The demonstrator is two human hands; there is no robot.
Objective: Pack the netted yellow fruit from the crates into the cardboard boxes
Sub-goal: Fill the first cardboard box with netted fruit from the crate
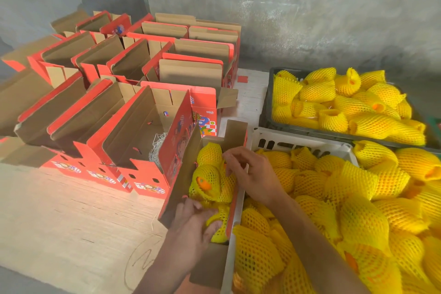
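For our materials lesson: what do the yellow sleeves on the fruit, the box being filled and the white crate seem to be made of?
Yellow sleeves: probably soft foam mesh, matte, with open diamond holes. Box being filled: corrugated cardboard, raw brown inside, printed red outside. White crate: apparently moulded plastic, smooth, with slotted walls.

Two bare forearms, left hand (191,224) and right hand (250,174) ungloved, ringless.

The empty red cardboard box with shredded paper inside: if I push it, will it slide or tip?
The red cardboard box probably slides easily: it looks light, holding only shredded paper. Its tall raised flap may make it tip if pushed high.
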